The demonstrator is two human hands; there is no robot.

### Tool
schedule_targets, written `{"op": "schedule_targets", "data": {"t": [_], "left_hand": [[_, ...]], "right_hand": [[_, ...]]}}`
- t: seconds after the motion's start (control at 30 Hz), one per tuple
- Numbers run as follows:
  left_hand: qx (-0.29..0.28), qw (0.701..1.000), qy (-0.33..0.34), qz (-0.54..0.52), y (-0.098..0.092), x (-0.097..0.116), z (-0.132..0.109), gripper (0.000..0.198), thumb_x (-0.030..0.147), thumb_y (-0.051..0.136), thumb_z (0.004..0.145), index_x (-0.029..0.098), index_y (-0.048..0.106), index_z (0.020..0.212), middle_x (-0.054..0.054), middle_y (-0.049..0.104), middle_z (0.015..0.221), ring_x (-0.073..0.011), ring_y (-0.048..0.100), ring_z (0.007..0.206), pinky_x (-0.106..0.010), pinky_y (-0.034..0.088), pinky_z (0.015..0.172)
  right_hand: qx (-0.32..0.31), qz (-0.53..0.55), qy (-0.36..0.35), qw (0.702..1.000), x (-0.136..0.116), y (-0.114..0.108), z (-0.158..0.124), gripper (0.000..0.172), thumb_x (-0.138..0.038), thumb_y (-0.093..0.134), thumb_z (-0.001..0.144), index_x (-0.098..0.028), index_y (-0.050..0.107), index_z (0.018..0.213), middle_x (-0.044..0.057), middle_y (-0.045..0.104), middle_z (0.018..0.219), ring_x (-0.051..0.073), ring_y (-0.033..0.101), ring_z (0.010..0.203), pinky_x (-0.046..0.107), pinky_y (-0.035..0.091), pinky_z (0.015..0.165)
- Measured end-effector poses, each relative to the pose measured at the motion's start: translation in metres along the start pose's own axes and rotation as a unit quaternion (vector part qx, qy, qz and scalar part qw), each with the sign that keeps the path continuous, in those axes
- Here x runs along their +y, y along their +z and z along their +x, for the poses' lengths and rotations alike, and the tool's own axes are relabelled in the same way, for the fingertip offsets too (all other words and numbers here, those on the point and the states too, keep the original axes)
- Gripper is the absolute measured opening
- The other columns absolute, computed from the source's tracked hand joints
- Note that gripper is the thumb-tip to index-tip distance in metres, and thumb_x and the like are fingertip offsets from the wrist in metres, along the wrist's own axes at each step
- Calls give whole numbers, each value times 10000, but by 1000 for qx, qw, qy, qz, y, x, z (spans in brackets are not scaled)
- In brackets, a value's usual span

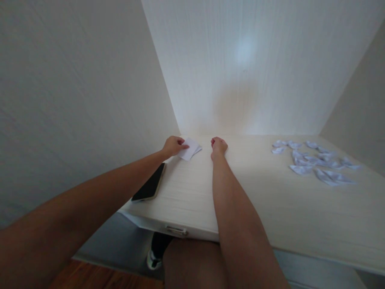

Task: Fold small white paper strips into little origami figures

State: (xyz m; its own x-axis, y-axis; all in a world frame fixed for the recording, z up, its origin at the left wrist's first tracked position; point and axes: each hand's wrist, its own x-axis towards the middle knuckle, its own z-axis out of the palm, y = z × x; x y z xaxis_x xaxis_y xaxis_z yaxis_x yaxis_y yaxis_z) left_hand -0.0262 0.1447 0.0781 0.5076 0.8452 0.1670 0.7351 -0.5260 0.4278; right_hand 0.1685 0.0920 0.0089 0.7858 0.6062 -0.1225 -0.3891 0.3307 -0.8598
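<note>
My left hand [175,146] pinches a small white paper sheet [188,149] between thumb and fingers at the back left of the white desk [186,192]. Another piece of paper [197,150] shows beneath its right edge. To the right, my right hand [219,146] rests on the desktop with its fingers curled in, and no object shows in it. A gap of bare desktop separates this hand from the paper.
Several folded white paper shapes, like small boats [314,160], lie in a group at the right. A dark-screened phone [150,184] lies under my left forearm near the left edge. Walls rise at the back and both sides. A drawer handle [177,230] is at the front.
</note>
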Motion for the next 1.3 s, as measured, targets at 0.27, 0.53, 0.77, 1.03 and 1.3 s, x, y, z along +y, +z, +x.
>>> {"op": "schedule_targets", "data": {"t": [0.27, 0.53, 0.77, 1.03, 1.3], "left_hand": [[58, 979, 10, -195, -25, 15, -46, 330, 352, 696, 1012, 160, 662, 1279, -103, 699, 1255, -248, 717, 1041, -443, 634, 876], [80, 943, 4, -323, -61, 24, -146, 241, 377, 707, 1006, 138, 706, 1037, -32, 726, 953, -161, 696, 768, -318, 610, 693], [49, 906, 26, -419, -92, 43, -212, 368, 488, 844, 843, 143, 732, 778, 11, 689, 703, -116, 603, 577, -237, 478, 533], [-35, 886, 68, -457, -93, 61, -265, 367, 513, 895, 724, 163, 825, 808, -54, 760, 783, -161, 660, 678, -248, 556, 580], [-91, 867, 97, -479, -52, 69, -276, 333, 475, 883, 771, 161, 790, 835, -62, 751, 844, -210, 715, 806, -321, 650, 682]], "right_hand": [[-54, -15, 11, 998, -13, -1, -18, 384, -362, 691, 1020, -181, 634, 1355, 117, 656, 1367, 272, 693, 1140, 483, 612, 941], [-313, -67, 8, 947, -70, -5, -95, 345, -411, 664, 1035, -168, 663, 1280, 100, 699, 1257, 240, 715, 1046, 446, 620, 894], [-470, -129, -67, 871, -143, -15, -193, 369, -471, 941, 699, -168, 807, 860, 41, 747, 811, 163, 625, 718, 293, 475, 651], [-336, -139, -174, 915, -156, -76, -263, 197, -386, 867, 726, -204, 796, 751, -27, 641, 626, 111, 441, 566, 267, 311, 537], [-211, -93, -177, 957, -148, -125, -279, 241, -418, 853, 671, -205, 761, 738, 4, 682, 698, 132, 511, 596, 248, 377, 472]]}}
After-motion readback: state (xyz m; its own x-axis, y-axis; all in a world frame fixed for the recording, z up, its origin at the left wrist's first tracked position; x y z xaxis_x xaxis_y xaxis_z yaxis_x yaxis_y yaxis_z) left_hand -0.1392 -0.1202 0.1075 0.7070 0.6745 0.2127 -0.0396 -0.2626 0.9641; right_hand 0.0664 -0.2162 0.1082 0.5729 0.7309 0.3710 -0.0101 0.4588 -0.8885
